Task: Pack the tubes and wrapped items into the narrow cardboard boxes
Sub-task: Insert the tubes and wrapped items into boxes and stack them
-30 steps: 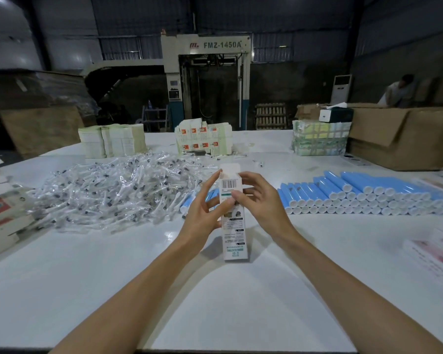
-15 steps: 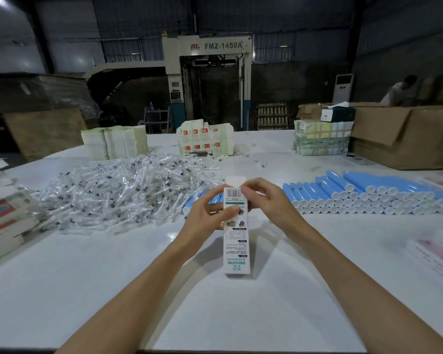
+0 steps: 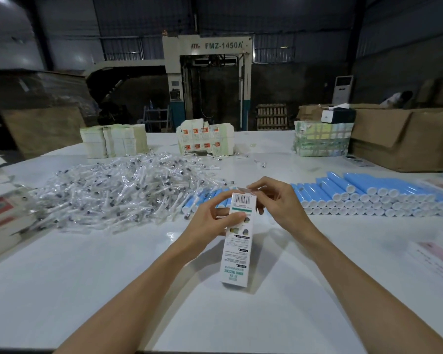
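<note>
One narrow box stands on end on the counter, and its top flap looks about to be closed. The left hand grips its upper part, thumb across the front. The right hand fingers pinch the flap. Beyond, heaped wrapped items and rows of blue tubes lie unpacked.

One narrow box, one heap of wrapped items, dozens of tubes
</note>
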{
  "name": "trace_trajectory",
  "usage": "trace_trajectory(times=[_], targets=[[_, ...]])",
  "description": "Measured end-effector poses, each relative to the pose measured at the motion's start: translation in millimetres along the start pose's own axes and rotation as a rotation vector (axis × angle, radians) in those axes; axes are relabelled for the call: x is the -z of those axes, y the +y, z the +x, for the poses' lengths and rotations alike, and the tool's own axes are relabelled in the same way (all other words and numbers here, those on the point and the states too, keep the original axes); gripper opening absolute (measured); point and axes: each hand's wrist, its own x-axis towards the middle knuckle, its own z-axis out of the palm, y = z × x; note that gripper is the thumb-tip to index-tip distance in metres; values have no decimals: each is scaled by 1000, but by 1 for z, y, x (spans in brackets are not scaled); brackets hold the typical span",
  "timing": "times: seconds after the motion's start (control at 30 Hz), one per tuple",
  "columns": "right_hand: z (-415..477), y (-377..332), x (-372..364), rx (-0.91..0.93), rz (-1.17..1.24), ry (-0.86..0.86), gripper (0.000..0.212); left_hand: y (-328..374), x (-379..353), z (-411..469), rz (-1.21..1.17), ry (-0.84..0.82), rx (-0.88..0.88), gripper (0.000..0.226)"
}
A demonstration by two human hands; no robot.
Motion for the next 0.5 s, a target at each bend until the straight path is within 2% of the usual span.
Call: trace_trajectory(times=[0.07,0.17,0.3,0.5], targets=[[-2,1,0,-11,-10,-25,13,0,0,-1,10,-9,6,47],[-4,-3,-2,-94,114,-39,11,-2,1,-1,8,-2,9,49],[-2,-14,-7,-259,363,75,27,-2,-1,0,-48,-31,-1,59],[-1,-18,-8,-396,513,58,9,2,-5,0,0,-24,-21,57]])
